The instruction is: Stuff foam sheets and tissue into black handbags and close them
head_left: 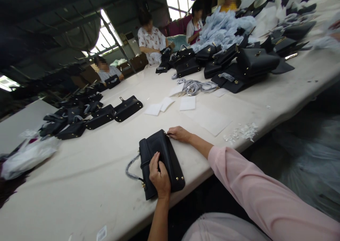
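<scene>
A black handbag [168, 159] lies on its side near the table's front edge, its base with gold studs turned toward me. Its handle [130, 166], wrapped in clear plastic, sticks out to the left. My left hand [160, 177] rests flat on the bag, fingers stretched out over its front. At the far bottom corner of the bag, my right hand [180, 133] is closed in a pinch beside a stud. Whatever sits between those fingertips is too small to make out.
Several black handbags [129, 108] lie at the left, and more are heaped at the right [257, 62]. White foam sheets [187, 103], wrapped straps [192, 87] and white scraps [247, 131] lie beyond my hands. Several people [151, 42] work across the table [87, 188].
</scene>
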A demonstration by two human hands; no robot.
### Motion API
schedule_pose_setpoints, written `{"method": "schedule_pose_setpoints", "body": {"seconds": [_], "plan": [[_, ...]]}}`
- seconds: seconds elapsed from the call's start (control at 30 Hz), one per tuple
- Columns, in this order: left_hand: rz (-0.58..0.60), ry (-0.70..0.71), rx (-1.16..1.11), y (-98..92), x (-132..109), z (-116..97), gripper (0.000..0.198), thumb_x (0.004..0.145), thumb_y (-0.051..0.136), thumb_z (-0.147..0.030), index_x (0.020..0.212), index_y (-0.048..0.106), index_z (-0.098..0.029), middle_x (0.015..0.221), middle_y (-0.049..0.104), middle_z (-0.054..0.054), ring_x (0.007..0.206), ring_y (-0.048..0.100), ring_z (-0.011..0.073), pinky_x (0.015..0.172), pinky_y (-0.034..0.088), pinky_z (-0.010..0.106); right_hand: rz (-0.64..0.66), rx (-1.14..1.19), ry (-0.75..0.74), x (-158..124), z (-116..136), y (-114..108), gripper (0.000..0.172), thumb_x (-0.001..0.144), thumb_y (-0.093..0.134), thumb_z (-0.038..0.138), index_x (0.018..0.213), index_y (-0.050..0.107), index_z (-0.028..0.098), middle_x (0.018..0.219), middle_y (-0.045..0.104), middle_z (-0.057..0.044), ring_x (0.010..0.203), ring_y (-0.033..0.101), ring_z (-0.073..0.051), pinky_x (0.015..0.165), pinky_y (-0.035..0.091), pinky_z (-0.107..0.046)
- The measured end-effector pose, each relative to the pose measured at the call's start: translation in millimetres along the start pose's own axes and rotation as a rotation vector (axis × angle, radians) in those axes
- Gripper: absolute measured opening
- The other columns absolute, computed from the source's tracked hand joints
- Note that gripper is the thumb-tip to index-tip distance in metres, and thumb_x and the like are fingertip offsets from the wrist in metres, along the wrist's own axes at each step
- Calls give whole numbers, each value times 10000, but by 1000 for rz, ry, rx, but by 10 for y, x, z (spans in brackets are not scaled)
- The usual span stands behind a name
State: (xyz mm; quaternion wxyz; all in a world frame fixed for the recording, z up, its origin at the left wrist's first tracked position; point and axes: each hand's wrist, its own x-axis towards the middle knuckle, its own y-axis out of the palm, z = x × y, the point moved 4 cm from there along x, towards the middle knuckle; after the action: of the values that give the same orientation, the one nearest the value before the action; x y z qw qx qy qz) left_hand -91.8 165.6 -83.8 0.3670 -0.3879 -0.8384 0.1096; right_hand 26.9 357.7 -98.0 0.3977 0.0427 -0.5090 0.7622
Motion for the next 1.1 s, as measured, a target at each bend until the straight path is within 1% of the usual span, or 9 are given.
{"method": "schedule_pose_setpoints", "body": {"seconds": [0.33,0.43,0.53,0.63,0.73,0.83,0.9,1.0,1.1], "plan": [[-5,27,-14,7,4,-3,343,912,400,-233,1148,642,-175,1199,632,89,1141,561,191,1044,415,356,-133,-24,148,-75,51,12,90,834,616,132,798,696,146,827,660,-47,745,583,-146,723,397,-240],[-12,23,-20,4,-7,4,340,905,403,-229,1137,646,-174,1189,636,91,1128,570,192,1046,417,363,-162,12,177,-149,176,-37,70,793,644,127,759,695,160,796,661,-31,730,590,-141,720,413,-233],[-27,18,-9,2,-1,16,346,897,400,-229,1128,651,-169,1184,639,95,1125,574,198,1045,421,371,-253,75,245,-354,326,-181,73,775,636,131,779,694,174,811,670,-26,758,606,-145,748,438,-237],[-20,22,-3,8,17,22,352,896,396,-239,1125,654,-170,1183,642,95,1129,574,206,1054,417,389,-413,139,428,-833,294,-507,111,809,575,174,841,682,166,830,680,-45,750,624,-155,741,480,-260],[-16,50,1,-1,2,-22,355,893,403,-261,1111,662,-156,1176,648,101,1127,577,221,1057,418,408,-534,186,676,-1579,78,-991,186,849,510,246,874,653,129,748,673,-62,635,630,-152,606,521,-248],[-53,71,0,-27,-21,-83,352,884,431,-286,1108,670,-161,1170,653,94,1122,585,238,1062,414,420,-585,183,885,-2373,-73,-1529,222,851,493,274,848,642,108,719,675,-67,568,619,-133,523,523,-216],[-56,62,-11,-21,-14,-97,349,881,450,-295,1129,667,-178,1190,647,81,1149,573,247,1080,396,424,-578,168,985,-2776,-100,-1813,208,829,516,263,785,650,110,702,678,-62,545,607,-118,493,508,-189],[-38,68,-27,-11,-2,-119,356,880,456,-307,1136,668,-177,1189,648,82,1156,570,260,1082,396,424,-517,162,1070,-3067,-126,-2018,200,803,559,256,708,662,114,655,673,-51,521,589,-107,445,465,-159],[-39,73,-27,-33,-11,-150,357,876,451,-300,1132,670,-182,1178,651,77,1142,577,258,1082,397,418,-451,144,1108,-3069,-229,-2020,197,794,577,253,690,666,111,621,662,-41,506,573,-100,432,435,-148]]}}
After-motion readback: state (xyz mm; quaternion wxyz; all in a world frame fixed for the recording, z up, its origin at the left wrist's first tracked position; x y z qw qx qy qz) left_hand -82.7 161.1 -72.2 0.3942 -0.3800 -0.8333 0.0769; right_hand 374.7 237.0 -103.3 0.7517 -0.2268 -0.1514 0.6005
